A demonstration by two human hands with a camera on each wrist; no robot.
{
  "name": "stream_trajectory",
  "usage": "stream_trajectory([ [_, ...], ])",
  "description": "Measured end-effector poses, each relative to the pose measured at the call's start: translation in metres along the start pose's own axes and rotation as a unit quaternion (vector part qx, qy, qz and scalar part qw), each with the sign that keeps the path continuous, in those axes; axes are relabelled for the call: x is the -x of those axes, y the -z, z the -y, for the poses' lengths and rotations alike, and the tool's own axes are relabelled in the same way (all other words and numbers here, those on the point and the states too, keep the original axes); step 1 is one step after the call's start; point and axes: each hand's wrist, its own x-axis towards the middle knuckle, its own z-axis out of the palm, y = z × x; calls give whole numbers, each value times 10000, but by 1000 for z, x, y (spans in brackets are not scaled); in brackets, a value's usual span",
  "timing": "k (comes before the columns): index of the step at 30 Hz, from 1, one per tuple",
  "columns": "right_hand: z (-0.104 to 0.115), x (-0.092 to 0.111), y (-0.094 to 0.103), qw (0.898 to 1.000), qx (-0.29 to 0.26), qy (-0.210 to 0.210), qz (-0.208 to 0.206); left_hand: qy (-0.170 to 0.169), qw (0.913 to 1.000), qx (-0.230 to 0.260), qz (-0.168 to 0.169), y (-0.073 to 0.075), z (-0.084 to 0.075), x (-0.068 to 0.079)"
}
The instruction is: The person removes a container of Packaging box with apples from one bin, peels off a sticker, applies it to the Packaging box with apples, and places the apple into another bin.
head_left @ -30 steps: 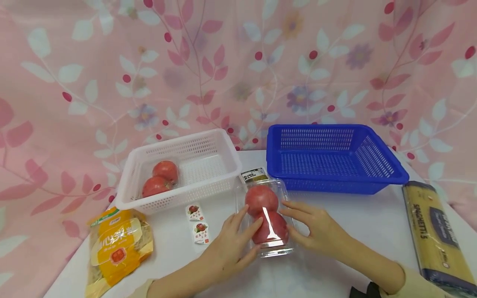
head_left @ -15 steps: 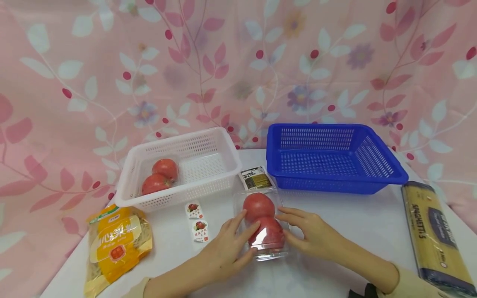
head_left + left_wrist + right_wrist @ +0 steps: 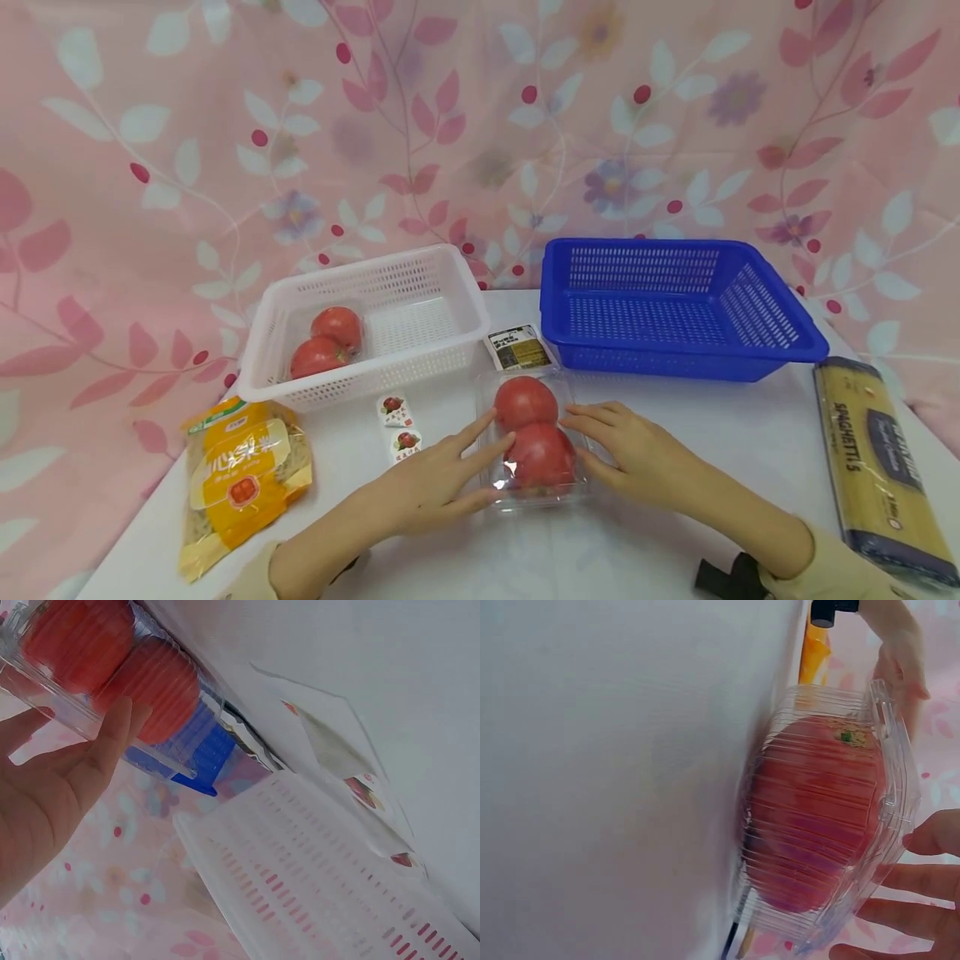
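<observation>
A clear plastic clamshell box (image 3: 536,502) holding two red tomatoes (image 3: 538,457) sits on the white table between both hands. My left hand (image 3: 431,492) lies along its left side, fairly straight fingers touching the lid edge, thumb near the front corner. On the other side, my right hand (image 3: 637,458) has extended fingertips at the box's edge. The right wrist view shows the ribbed box side (image 3: 810,712) close up, with fingers (image 3: 922,877) by the lid rim. In the left wrist view the tomatoes (image 3: 161,690) show through the plastic.
Behind stand a white basket (image 3: 367,379) with another box of tomatoes (image 3: 321,357) and a blue basket (image 3: 675,364). Between them lies a small packet (image 3: 519,347). Fruit stickers (image 3: 393,410) lie left, beside a yellow food bag (image 3: 243,483). A spaghetti pack (image 3: 873,467) lies right.
The box has come down and back towards me, uncovering more of the small packet behind it. Both hands stayed at its sides. The head view has tilted slightly down.
</observation>
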Motion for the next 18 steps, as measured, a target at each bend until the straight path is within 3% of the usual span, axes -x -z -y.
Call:
stream_trajectory([
  [5,0,-5,2,9986,249,246,-392,514,9985,187,2,6,11,7],
  [11,3,-10,7,9986,156,219,-450,1336,9909,149,-36,15,45,13],
  [13,4,-12,7,9983,106,288,-500,1809,9833,153,88,16,58,15],
  [16,7,-14,7,9971,37,465,-601,2643,9636,184,362,15,72,18],
  [18,9,-16,6,9963,-43,558,-648,3016,9517,251,516,13,78,20],
])
